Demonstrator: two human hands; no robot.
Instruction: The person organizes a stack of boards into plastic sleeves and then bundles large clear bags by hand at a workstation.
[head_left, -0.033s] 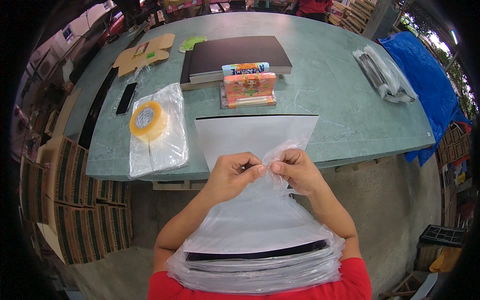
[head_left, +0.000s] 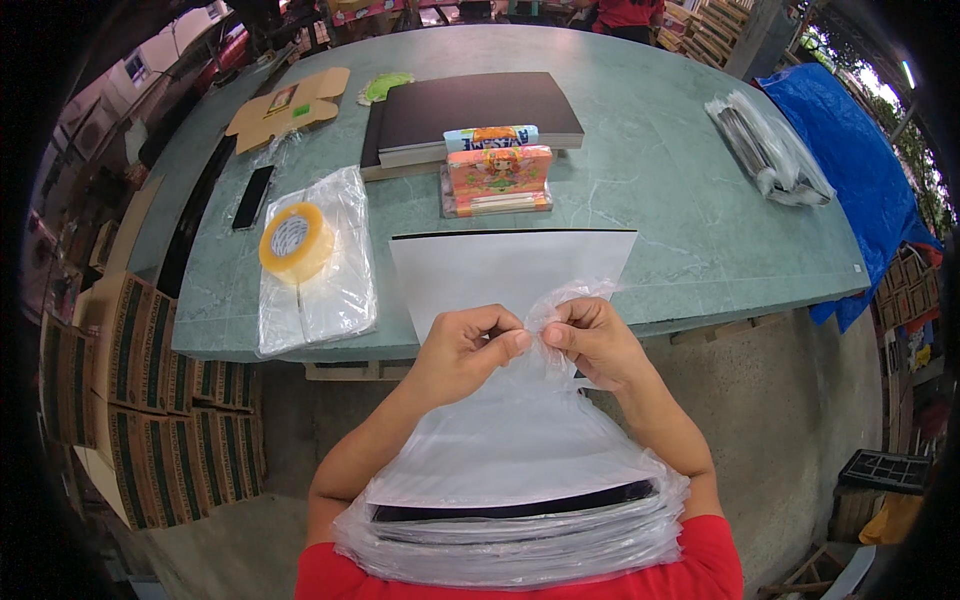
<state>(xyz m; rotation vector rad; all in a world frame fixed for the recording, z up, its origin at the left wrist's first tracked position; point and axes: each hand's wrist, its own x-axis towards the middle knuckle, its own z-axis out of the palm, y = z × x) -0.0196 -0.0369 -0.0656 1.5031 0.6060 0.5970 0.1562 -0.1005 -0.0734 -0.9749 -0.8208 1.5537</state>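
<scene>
My left hand (head_left: pixel 470 352) and my right hand (head_left: pixel 595 342) meet over a white board. Each pinches thumb against finger on the crumpled edge of a clear plastic bag (head_left: pixel 545 308). Loose film stands up around the right fingers. Beneath them, the white board with a dark edge (head_left: pixel 505 262) lies partly on the table's front edge. Toward my body rests a stack of white boards in clear plastic wrap (head_left: pixel 520 545), with a black edge showing between layers. It lies against my red shirt, between my forearms.
On the green marbled table (head_left: pixel 660 250) are a tape roll (head_left: pixel 297 243) on folded plastic bags (head_left: pixel 340 310), a phone (head_left: pixel 252 197), black boards (head_left: pixel 480 105), colourful packs (head_left: pixel 498 175), flattened cardboard (head_left: pixel 290 105) and plastic-wrapped items (head_left: pixel 765 150). Cartons (head_left: pixel 150 400) stand at left; a blue tarp (head_left: pixel 850 170) hangs right.
The loose plastic by my right fingers has shifted slightly, its tip reaching further right. My hands stay in nearly the same place, and the rest looks unchanged.
</scene>
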